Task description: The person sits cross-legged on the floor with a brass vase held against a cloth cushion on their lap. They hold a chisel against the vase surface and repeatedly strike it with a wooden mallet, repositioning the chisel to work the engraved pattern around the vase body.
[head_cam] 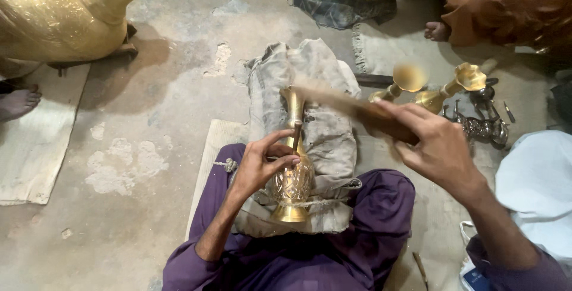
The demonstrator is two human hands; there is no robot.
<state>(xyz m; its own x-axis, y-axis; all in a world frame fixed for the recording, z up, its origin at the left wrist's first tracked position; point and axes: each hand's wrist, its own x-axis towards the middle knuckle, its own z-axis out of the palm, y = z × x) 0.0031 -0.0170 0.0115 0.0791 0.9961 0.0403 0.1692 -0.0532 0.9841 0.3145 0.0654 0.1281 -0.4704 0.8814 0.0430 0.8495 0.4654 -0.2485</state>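
Purple-clad legs (333, 249) fill the near edge, crossed under a grey cloth pad (322, 130) that runs away from the camera. At far left a big brass pot (59, 11) lies tipped on its side, with a bare foot (18, 101) and a mat (36, 142) below it on the concrete floor (167, 88). Toward the middle, the left hand (259, 163) is curled shut, fingers and thumb pinching a thin punch (296, 137) that stands nearly upright, its tip on the brass vase (293, 175). That vase lies on the pad over the lap, long axis running near to far: foot toward the camera, carved belly just under the left fingers, narrow neck pointing away. The left hand is touching the vase; the right is well apart from it. Up and to the right, the right hand (438, 148) is closed round the near end of a wooden mallet (351, 107), blurred, whose long body slants left and far so its free end hangs above the punch's head and the vase neck. Beyond it stand two small brass goblets (435, 88) and some dark metal tools (485, 121). Far right, another person's orange clothing (512, 5) and bare foot (438, 30) show, with white cloth (536, 184) nearer.
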